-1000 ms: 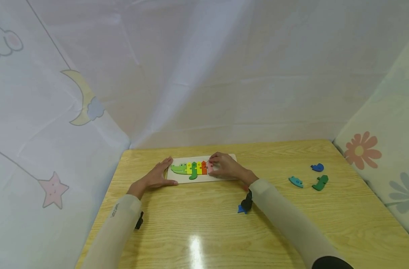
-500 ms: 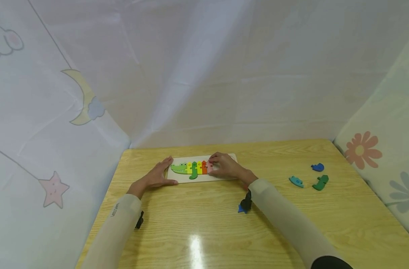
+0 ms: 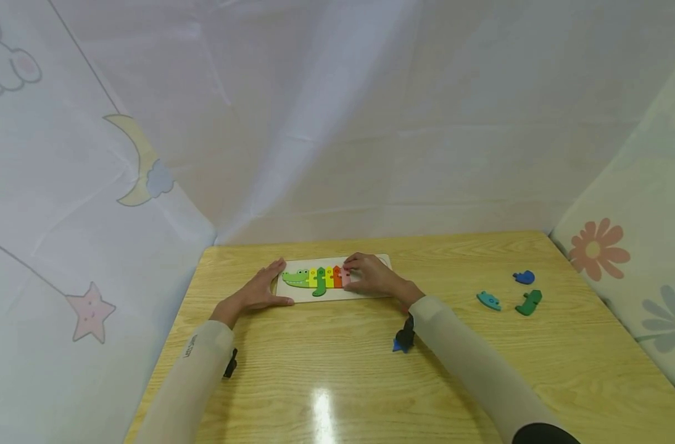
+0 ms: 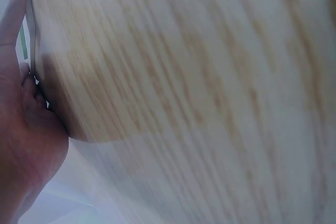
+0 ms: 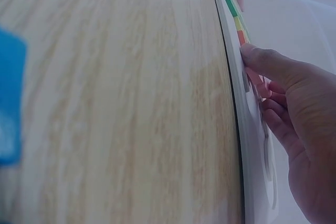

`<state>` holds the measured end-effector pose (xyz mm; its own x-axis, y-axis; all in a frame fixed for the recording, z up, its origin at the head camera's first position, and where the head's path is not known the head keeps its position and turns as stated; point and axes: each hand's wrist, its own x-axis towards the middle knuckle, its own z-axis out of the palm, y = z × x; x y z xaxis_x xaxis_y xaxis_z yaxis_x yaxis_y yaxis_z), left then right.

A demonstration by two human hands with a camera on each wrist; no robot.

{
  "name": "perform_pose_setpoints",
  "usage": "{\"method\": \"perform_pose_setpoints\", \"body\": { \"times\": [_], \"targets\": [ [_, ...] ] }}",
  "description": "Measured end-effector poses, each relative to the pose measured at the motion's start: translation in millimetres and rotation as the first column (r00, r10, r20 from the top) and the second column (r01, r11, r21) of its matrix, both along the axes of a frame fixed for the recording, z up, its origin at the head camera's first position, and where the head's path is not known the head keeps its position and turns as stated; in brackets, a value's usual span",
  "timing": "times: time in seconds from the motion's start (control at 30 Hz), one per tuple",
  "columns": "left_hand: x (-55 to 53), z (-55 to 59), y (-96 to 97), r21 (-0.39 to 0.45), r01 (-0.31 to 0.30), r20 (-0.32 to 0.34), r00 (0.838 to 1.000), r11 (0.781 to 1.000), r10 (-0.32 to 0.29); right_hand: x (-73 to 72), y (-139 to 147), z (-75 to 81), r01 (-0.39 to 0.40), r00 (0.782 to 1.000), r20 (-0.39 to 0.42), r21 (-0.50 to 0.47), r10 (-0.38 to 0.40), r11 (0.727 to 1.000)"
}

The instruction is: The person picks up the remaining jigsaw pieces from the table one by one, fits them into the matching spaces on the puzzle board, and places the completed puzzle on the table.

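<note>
A white wooden puzzle board [image 3: 337, 295] lies near the far edge of the table, with a crocodile picture in it. The crocodile's green head [image 3: 296, 279] is at the left, followed by yellow, green, yellow and orange-red pieces. My right hand [image 3: 373, 275] pinches a pink puzzle piece [image 5: 257, 81] between thumb and fingers, right beside the orange-red piece [image 3: 337, 277]. Its fingers hide part of the pink piece and the board's right half. My left hand [image 3: 256, 290] rests at the board's left end, thumb stretched along the front edge and fingers spread along the left side.
On the right of the table [image 3: 315, 357] lie a light blue piece [image 3: 488, 300], a dark blue piece [image 3: 524, 277] and a green piece [image 3: 529, 303]. A blue piece [image 3: 400, 344] shows under my right wrist, with something red partly hidden nearby. Printed cloth [image 3: 337, 154] hangs behind.
Almost nothing differs: my right hand keeps the pink piece at the same spot with very slight finger motion. The left hand and board stay where they were.
</note>
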<state>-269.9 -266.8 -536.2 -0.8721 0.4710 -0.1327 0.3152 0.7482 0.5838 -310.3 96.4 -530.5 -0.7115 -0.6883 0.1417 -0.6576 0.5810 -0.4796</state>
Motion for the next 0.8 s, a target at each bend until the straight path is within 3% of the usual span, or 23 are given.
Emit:
{"method": "perform_pose_setpoints", "body": {
  "times": [0.8],
  "targets": [
    [-0.4,0.0,-0.1,-0.017,0.009,-0.016,1.000,1.000,-0.009,1.1,-0.2,-1.1,-0.013,0.999,-0.037,0.033,0.014,0.999]
  ]
}}
